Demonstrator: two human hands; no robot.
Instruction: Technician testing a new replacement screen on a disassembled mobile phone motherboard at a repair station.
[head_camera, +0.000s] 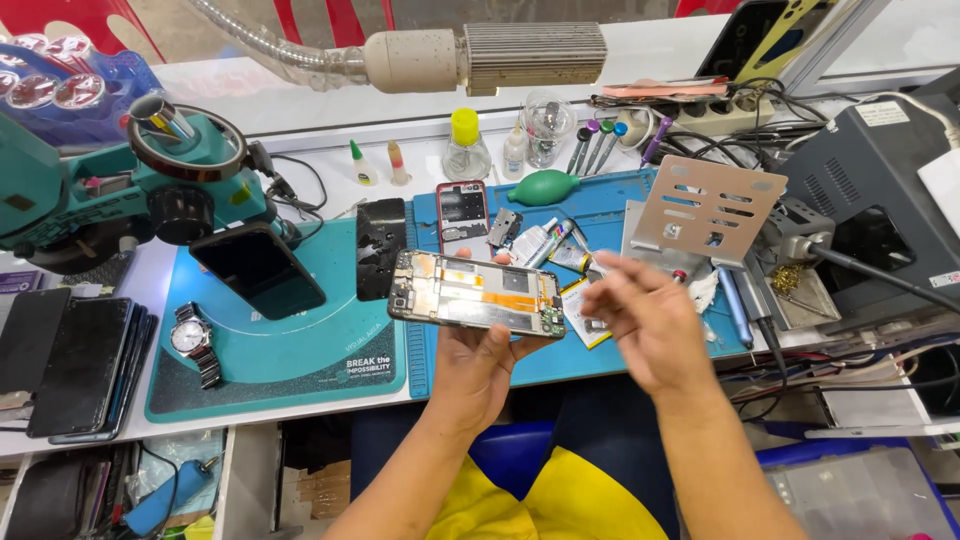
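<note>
My left hand (478, 368) holds an opened phone (476, 294) flat above the front of the blue work mat (600, 210); its circuit board, orange flex strips and metal frame face up. My right hand (645, 322) hovers just right of the phone with its fingers spread and slightly blurred, holding nothing. Under that hand a flat battery (583, 318) lies on the mat.
A teal microscope (150, 185) stands at left over a teal mat (290, 350) bearing a dark phone (258, 270) and a wristwatch (192, 340). A red phone frame (463, 212), black back cover (381, 247), glue tubes, green blower (543, 187), metal stand (708, 210), bottles and cables crowd the back.
</note>
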